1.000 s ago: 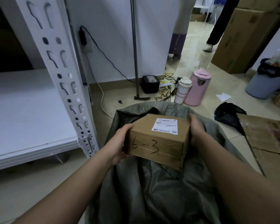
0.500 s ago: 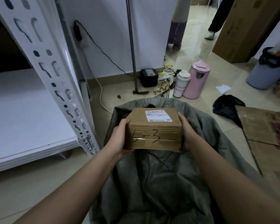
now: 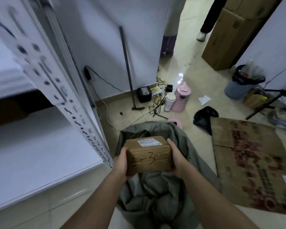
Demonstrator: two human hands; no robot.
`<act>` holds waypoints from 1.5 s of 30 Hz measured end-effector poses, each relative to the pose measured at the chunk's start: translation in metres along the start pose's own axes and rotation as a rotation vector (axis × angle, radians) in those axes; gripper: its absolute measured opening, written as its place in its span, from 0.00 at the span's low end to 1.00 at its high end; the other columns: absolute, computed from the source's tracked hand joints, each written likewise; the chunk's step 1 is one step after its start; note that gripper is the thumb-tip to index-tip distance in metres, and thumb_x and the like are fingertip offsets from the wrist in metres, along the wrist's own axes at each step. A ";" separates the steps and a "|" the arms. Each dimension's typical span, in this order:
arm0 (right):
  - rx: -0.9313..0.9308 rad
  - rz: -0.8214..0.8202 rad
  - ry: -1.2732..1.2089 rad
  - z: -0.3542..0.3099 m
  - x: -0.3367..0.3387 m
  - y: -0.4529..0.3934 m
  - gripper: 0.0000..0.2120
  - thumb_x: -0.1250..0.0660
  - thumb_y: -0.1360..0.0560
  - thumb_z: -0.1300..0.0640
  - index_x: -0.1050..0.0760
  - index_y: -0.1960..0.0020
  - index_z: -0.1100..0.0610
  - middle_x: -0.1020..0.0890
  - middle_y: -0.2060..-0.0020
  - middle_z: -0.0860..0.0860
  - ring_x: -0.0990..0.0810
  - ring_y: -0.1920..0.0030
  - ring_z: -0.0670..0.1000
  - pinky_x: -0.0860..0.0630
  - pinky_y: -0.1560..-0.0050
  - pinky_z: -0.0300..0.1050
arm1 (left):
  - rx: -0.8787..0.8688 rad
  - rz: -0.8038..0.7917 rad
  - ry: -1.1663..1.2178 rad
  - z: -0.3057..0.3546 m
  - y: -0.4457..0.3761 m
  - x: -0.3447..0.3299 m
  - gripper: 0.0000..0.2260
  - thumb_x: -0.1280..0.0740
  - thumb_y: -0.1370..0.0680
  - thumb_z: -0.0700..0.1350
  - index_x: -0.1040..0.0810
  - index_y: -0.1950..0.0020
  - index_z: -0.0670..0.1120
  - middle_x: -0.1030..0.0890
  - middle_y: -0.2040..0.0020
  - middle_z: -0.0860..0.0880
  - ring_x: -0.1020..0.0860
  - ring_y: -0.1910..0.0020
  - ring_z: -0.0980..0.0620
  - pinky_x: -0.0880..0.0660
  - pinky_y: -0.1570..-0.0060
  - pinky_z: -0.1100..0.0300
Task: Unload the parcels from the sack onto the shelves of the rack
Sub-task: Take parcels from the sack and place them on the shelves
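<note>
parcel [image 3: 149,155]: brown cardboard box held over the open mouth of the sack, white printed label on its top face, "6-3" handwritten in dark marker on the side facing the camera.
left hand [image 3: 121,163]: closed against the parcel's left end, thumb along the upper edge, fingers wrapped underneath; the grip is tight on the box.
right hand [image 3: 176,158]: closed against the parcel's right end, thumb on top near the label corner, fingers under the box; grip likewise tight on the parcel.
sack [image 3: 157,197]: grey-green, crumpled, standing on the floor directly beneath the parcel, rim folded open; what lies inside cannot be made out.
rack [image 3: 59,90]: white metal, to the left of the sack, its slotted upright post just beside the sack's left edge.
lower shelf [image 3: 31,151]: white board, bare where it shows, level with the hands and well to their left.
upper shelf [image 3: 5,73]: white, blurred, at the far left.
floor [image 3: 193,90]: pale glossy tiles.
flattened cardboard [image 3: 251,164]: lying on the floor right of the sack, printed in faded red.
pink kettle [image 3: 182,96]: standing beyond the sack beside a white cup [image 3: 169,102] and tangled cables.
grey bin [image 3: 241,83]: far right, dark liner.
</note>
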State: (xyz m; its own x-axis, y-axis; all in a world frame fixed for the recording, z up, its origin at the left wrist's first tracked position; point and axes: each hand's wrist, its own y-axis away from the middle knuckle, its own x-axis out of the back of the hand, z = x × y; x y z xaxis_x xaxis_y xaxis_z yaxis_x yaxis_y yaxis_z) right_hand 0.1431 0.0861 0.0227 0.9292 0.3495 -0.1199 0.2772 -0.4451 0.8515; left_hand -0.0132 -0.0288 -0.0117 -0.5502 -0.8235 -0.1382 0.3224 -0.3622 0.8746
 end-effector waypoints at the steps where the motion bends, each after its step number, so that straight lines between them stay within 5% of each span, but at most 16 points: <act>1: -0.010 0.020 0.023 -0.009 -0.005 0.030 0.29 0.41 0.28 0.29 0.19 0.44 0.52 0.15 0.52 0.56 0.18 0.48 0.58 0.21 0.48 0.52 | 0.019 -0.002 -0.020 0.009 0.024 0.002 0.35 0.31 0.40 0.66 0.23 0.38 0.50 0.19 0.43 0.40 0.20 0.45 0.39 0.23 0.50 0.40; 4: -0.019 0.059 0.043 -0.031 -0.017 0.107 0.30 0.37 0.32 0.28 0.19 0.45 0.52 0.15 0.50 0.57 0.19 0.46 0.59 0.23 0.42 0.56 | 0.029 -0.013 -0.062 0.037 0.103 0.003 0.32 0.33 0.37 0.67 0.23 0.39 0.50 0.18 0.45 0.42 0.20 0.46 0.40 0.21 0.53 0.47; 9: -0.088 0.135 0.067 -0.039 -0.034 0.217 0.23 0.40 0.25 0.36 0.24 0.53 0.56 0.20 0.57 0.57 0.23 0.57 0.58 0.26 0.61 0.48 | 0.063 0.035 -0.169 0.066 0.231 0.011 0.33 0.39 0.30 0.70 0.31 0.32 0.51 0.23 0.41 0.43 0.23 0.46 0.41 0.24 0.61 0.52; 17: -0.045 0.211 0.039 -0.017 -0.047 0.304 0.37 0.37 0.29 0.32 0.36 0.28 0.54 0.25 0.42 0.60 0.24 0.51 0.61 0.25 0.64 0.52 | 0.012 0.000 -0.177 0.052 0.325 0.045 0.29 0.40 0.24 0.65 0.31 0.31 0.46 0.23 0.41 0.41 0.22 0.48 0.43 0.24 0.55 0.52; 21: -0.004 0.106 0.106 -0.001 -0.053 0.324 0.33 0.36 0.28 0.33 0.30 0.35 0.57 0.22 0.51 0.59 0.22 0.53 0.60 0.22 0.58 0.52 | -0.090 0.112 -0.117 0.038 0.356 0.068 0.34 0.36 0.26 0.64 0.40 0.28 0.45 0.28 0.36 0.40 0.25 0.43 0.40 0.23 0.45 0.45; 26: 0.025 -0.016 0.154 0.031 -0.073 0.360 0.28 0.38 0.26 0.35 0.27 0.38 0.57 0.19 0.49 0.60 0.20 0.51 0.58 0.20 0.58 0.50 | -0.127 0.159 -0.066 0.010 0.397 0.108 0.30 0.36 0.26 0.63 0.36 0.32 0.46 0.25 0.41 0.40 0.23 0.51 0.43 0.24 0.63 0.56; 30: 0.040 -0.079 0.221 0.053 -0.103 0.394 0.29 0.38 0.27 0.33 0.27 0.37 0.54 0.20 0.47 0.60 0.20 0.47 0.59 0.20 0.52 0.53 | -0.148 0.231 -0.028 -0.003 0.429 0.150 0.28 0.36 0.25 0.63 0.35 0.34 0.46 0.25 0.44 0.40 0.25 0.54 0.44 0.26 0.65 0.56; 33: 0.056 -0.127 0.301 0.065 -0.134 0.419 0.26 0.39 0.26 0.35 0.27 0.41 0.56 0.20 0.51 0.59 0.20 0.52 0.58 0.21 0.57 0.50 | -0.169 0.271 0.069 -0.007 0.455 0.185 0.26 0.36 0.25 0.61 0.35 0.36 0.47 0.26 0.47 0.42 0.25 0.55 0.46 0.27 0.63 0.56; 39: 0.084 -0.201 0.395 0.101 -0.207 0.449 0.28 0.41 0.25 0.33 0.25 0.44 0.57 0.19 0.55 0.57 0.21 0.53 0.56 0.23 0.44 0.53 | -0.197 0.270 0.211 -0.023 0.415 0.289 0.45 0.30 0.47 0.72 0.29 0.36 0.50 0.21 0.44 0.42 0.21 0.48 0.40 0.22 0.51 0.42; 45: 0.090 -0.202 0.540 0.152 -0.292 0.472 0.25 0.40 0.26 0.33 0.26 0.57 0.56 0.21 0.58 0.55 0.23 0.57 0.53 0.26 0.37 0.54 | -0.220 0.256 0.280 -0.017 0.482 0.374 0.37 0.32 0.36 0.68 0.31 0.34 0.47 0.23 0.43 0.42 0.22 0.48 0.42 0.22 0.61 0.53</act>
State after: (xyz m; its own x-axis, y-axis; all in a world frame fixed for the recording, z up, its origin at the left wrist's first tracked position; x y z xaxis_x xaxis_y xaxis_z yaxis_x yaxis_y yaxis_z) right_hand 0.0400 -0.3512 0.3825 0.6064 0.7949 0.0220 0.4773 -0.3859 0.7895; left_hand -0.0506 -0.5184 0.3501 -0.2108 -0.9745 -0.0765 0.5944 -0.1900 0.7814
